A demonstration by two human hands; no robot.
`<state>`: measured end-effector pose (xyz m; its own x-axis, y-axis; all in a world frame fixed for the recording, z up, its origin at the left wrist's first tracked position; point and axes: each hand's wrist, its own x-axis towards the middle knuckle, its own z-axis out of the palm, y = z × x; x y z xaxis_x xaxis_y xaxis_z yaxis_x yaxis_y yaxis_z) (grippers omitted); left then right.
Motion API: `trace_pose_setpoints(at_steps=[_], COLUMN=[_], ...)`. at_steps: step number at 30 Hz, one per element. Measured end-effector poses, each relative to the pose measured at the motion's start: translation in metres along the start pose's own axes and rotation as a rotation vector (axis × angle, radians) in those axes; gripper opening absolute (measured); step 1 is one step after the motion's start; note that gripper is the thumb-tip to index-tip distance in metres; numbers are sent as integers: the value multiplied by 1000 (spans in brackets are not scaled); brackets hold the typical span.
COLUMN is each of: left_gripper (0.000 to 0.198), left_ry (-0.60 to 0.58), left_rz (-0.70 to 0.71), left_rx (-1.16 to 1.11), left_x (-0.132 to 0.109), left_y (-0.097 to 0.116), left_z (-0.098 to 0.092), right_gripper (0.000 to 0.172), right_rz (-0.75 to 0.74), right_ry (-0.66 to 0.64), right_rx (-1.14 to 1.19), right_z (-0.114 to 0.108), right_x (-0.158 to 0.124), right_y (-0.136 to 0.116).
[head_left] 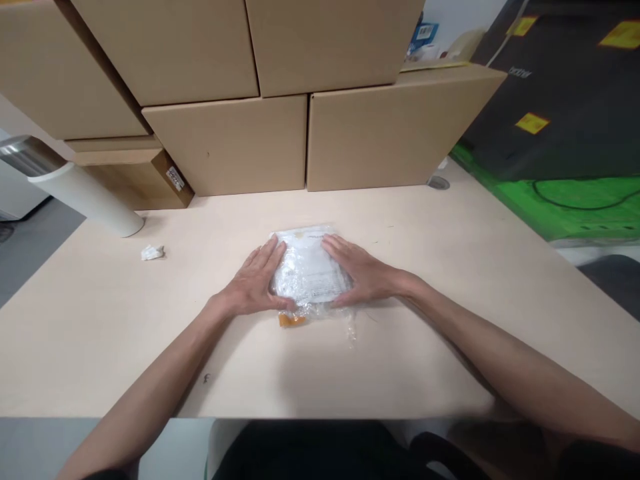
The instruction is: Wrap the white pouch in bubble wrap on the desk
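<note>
A flat white package [315, 270] in clear crinkled plastic wrap lies on the table in front of me, with blurred print on its top. Its near edge shows loose wrap and a small orange piece [291, 321]. My left hand [257, 280] grips the package's left side, the thumb at the near corner and the fingers along the far part. On the right side my right hand [363, 272] holds it the same way, fingertips on the top and thumb at the near edge. What lies under the wrap is not clear.
Stacked cardboard boxes [225, 150] line the table's [410, 360] back edge. A white cylinder with a metal top [90, 197] stands at the left, near a crumpled white scrap [152, 253]. Beyond the right edge is a dark case [555, 93] above a green surface [575, 207].
</note>
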<state>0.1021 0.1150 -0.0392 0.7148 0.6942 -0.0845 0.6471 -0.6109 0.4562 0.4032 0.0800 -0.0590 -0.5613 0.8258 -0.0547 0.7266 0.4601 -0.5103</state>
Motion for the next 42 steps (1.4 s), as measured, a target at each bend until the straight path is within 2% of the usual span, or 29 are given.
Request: trace_pose_setpoints(at_steps=[5,12,19,23,28,31,33,34,36,38,39,42], left_gripper=[127,125,121,124,126,123,116,111,105,109,113,120], left_ry=[-36,-17,93,83,55,74,119,139,154,137,123,88], left_rz=[-16,13,-23,-35,-45,-91,-92,-75,-23,17,29,51], left_rx=[-18,-23,-106,-48,-60,-77,-84,-88,-92,-87,-83,-87], left_x=[1,5,7,9,13,6,-3,-8,-15,-18,-17,-14], left_y=[-5,-8,-5,-6,-13,-10,-1,5,18,31,37,45], left_z=[1,2,3,2,3,1,-1,-1,-1,5,9,25], right_gripper=[128,124,122,121,126,131,125,118,100,80,69,40], right_rz=[-1,55,112,153,176,183,210,234,330,462,517,550], right_ry=[55,-3,7,-9,-9,-2,71,158,408,654,729,774], right_rx=[16,-13,-90,-133,-75,60,276,413,687,928,1027,1223], right_z=[6,4,-1,-2,-2,-3,0,3,10,17,19,19], right_x=[-1,1,1,1,6,4,0,-2,-4,-2,-1,5], right_y=[-2,-8,-17,-23,-22,-22,-23,-23,-23,-23,-24,-29])
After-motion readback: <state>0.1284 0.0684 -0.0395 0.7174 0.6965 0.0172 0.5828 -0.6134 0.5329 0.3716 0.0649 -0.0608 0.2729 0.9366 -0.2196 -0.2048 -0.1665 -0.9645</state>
